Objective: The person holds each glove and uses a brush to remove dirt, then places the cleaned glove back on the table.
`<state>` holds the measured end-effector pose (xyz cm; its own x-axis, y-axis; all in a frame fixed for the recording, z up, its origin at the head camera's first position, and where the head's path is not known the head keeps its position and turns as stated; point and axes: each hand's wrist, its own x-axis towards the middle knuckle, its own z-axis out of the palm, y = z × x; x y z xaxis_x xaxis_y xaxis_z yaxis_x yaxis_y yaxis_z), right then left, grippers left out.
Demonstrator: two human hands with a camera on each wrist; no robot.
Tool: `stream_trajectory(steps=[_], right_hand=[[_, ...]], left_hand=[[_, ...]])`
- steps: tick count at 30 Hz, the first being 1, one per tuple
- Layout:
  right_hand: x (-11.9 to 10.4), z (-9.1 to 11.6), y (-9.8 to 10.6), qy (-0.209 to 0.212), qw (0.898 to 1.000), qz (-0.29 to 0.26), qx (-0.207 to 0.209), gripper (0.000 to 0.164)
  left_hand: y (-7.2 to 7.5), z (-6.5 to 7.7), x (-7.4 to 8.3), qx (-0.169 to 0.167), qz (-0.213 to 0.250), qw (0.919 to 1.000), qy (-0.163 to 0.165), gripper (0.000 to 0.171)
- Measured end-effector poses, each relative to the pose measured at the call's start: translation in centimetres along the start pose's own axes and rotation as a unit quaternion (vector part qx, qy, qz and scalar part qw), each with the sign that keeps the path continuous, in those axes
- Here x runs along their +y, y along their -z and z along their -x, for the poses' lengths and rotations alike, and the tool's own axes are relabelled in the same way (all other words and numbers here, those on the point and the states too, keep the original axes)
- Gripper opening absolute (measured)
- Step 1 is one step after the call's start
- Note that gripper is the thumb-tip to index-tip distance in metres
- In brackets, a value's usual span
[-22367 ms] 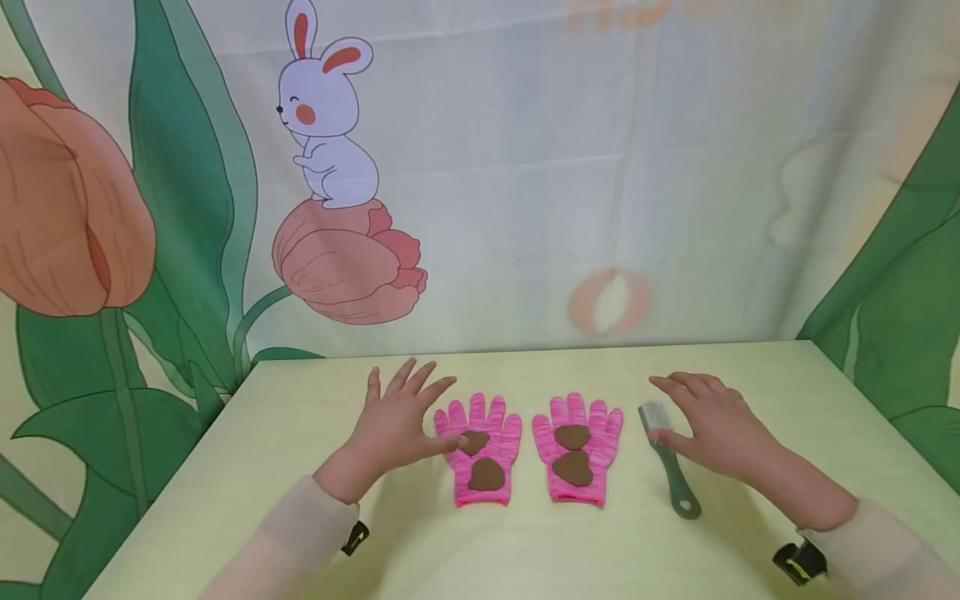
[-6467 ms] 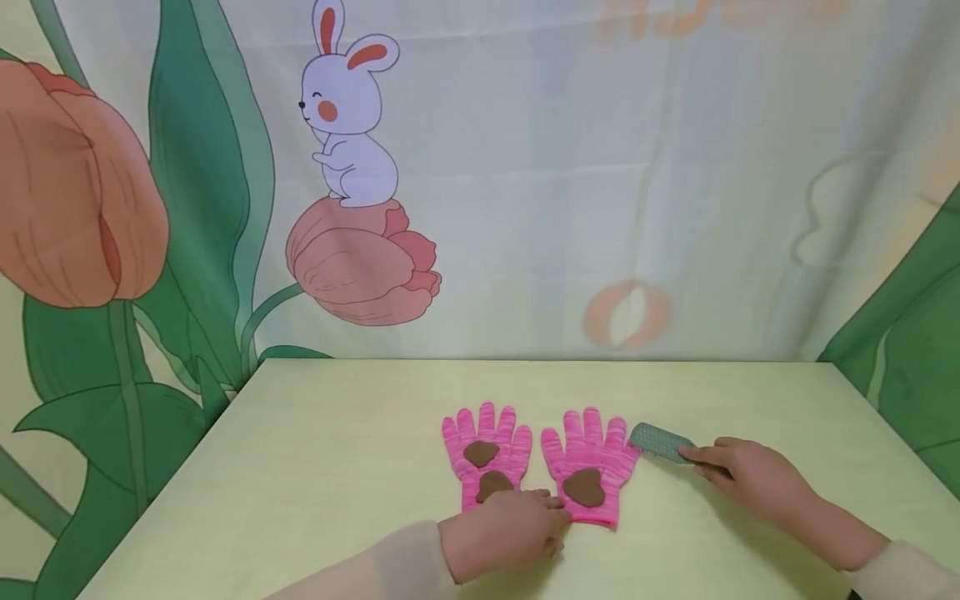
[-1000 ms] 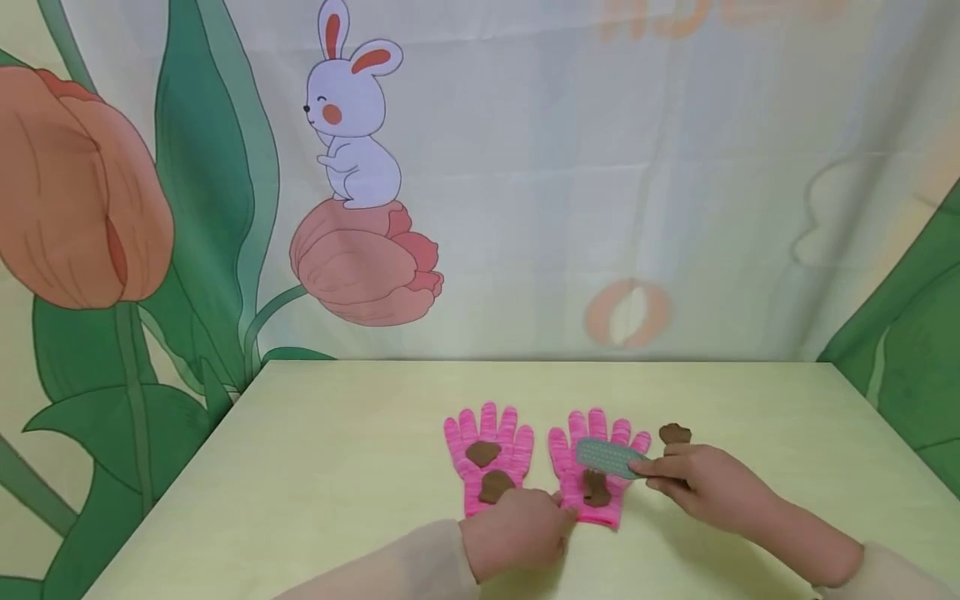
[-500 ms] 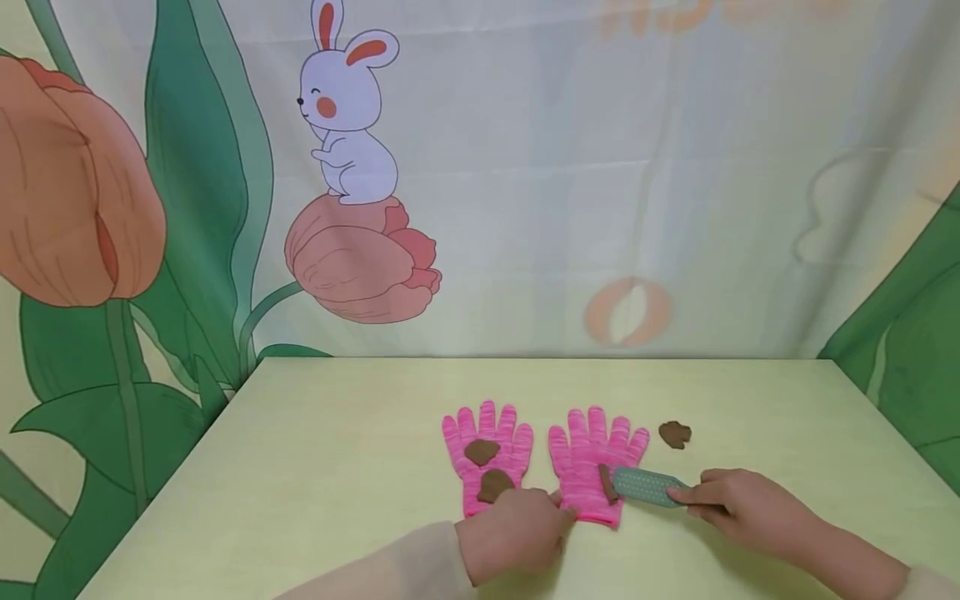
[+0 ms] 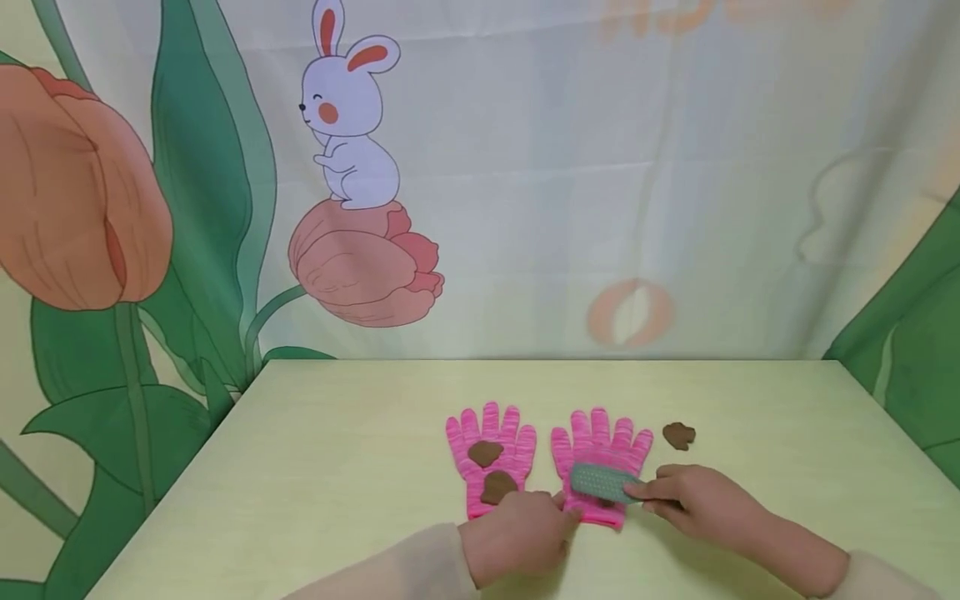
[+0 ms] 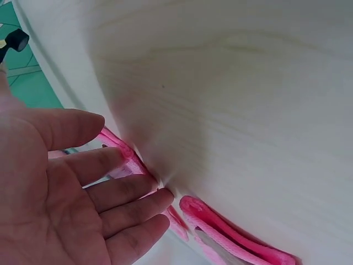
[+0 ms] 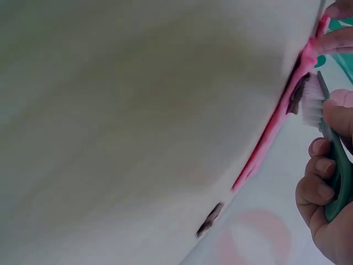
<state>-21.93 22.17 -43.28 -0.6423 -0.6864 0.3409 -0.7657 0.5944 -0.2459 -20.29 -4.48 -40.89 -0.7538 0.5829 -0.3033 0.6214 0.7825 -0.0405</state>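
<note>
Two pink gloves lie side by side, the left glove (image 5: 495,433) and the right glove (image 5: 600,433). My right hand (image 5: 697,504) grips the handle of a green brush (image 5: 600,482), its head laid over the right glove's palm. White bristles (image 7: 312,102) press against a dark brown patch (image 7: 298,95) on that glove; from above the brush mostly hides this patch. My left hand (image 5: 517,533) rests on the right glove's cuff side with fingers fairly straight, as the left wrist view shows. Two brown patches (image 5: 485,453) lie on the left glove.
A loose brown piece (image 5: 678,435) lies on the pale table (image 5: 337,450) right of the gloves. Behind the table's far edge hangs a cloth backdrop (image 5: 525,208) printed with a rabbit and tulips.
Since the earliest frame, my right hand has taken up the brush, and one brown piece has left the right glove for the table. In the last half second the brush has swung back left.
</note>
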Motion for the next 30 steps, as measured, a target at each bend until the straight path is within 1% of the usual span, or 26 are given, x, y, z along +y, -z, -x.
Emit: stream_trajectory(steps=[2, 4, 8, 9, 12, 14, 16, 18, 19, 21, 23, 25, 27, 29, 30], right_hand=[[0.4, 0.9, 0.1, -0.017, 1.0, 0.001, -0.007, 0.027], [0.9, 2.1, 0.6, -0.039, 0.999, 0.005, -0.016, 0.028], [1.7, 3.9, 2.2, -0.073, 0.996, 0.04, -0.027, 0.028], [1.8, 4.2, 2.6, -0.083, 0.995, 0.048, -0.026, 0.028], [1.8, 4.4, 3.5, -0.1, 0.993, 0.06, 0.001, 0.028], [1.5, 3.8, 3.6, -0.097, 0.994, 0.053, 0.022, 0.03], [1.1, 3.0, 3.1, -0.07, 0.996, 0.04, 0.036, 0.031], [0.8, 2.2, 2.4, -0.035, 0.998, 0.033, 0.035, 0.03], [0.6, 2.0, 2.0, -0.022, 0.999, 0.026, 0.027, 0.03], [0.7, 1.9, 1.3, -0.01, 1.0, 0.013, 0.008, 0.029], [1.1, 2.5, 0.9, -0.028, 0.999, 0.0, -0.014, 0.029], [1.8, 3.5, 0.9, -0.063, 0.998, -0.012, -0.027, 0.031], [2.7, 4.7, 1.1, -0.093, 0.995, -0.013, -0.028, 0.033], [3.4, 5.8, 1.6, -0.117, 0.993, -0.001, -0.026, 0.034], [3.8, 6.4, 1.9, -0.125, 0.992, 0.014, -0.023, 0.035]], left_hand=[[-0.1, 0.0, -0.1, -0.002, 0.002, 1.0, -0.003, 0.046], [-0.2, 0.1, -0.3, -0.002, 0.0, 0.9999, -0.011, 0.047], [-0.7, 0.3, -1.0, -0.003, 0.003, 0.9995, -0.032, 0.05], [-0.8, 0.3, -1.2, -0.008, 0.008, 0.9993, -0.035, 0.052], [-1.2, 0.4, -1.7, -0.031, 0.031, 0.9984, -0.035, 0.055], [-1.4, 0.4, -1.8, -0.043, 0.044, 0.9976, -0.031, 0.057], [-1.3, 0.4, -1.7, -0.05, 0.048, 0.9972, -0.03, 0.057], [-1.2, 0.4, -1.5, -0.049, 0.042, 0.9974, -0.031, 0.056], [-1.2, 0.4, -1.4, -0.047, 0.038, 0.9977, -0.032, 0.055], [-0.9, 0.3, -1.0, -0.047, 0.03, 0.9979, -0.033, 0.053], [-0.8, 0.3, -0.8, -0.047, 0.022, 0.9981, -0.034, 0.052], [-0.6, 0.3, -0.6, -0.049, 0.018, 0.9982, -0.031, 0.051], [-0.5, 0.3, -0.6, -0.05, 0.012, 0.9982, -0.03, 0.05], [-0.4, 0.3, -0.7, -0.048, 0.006, 0.9984, -0.03, 0.05], [-0.4, 0.2, -0.7, -0.046, 0.004, 0.9985, -0.031, 0.05]])
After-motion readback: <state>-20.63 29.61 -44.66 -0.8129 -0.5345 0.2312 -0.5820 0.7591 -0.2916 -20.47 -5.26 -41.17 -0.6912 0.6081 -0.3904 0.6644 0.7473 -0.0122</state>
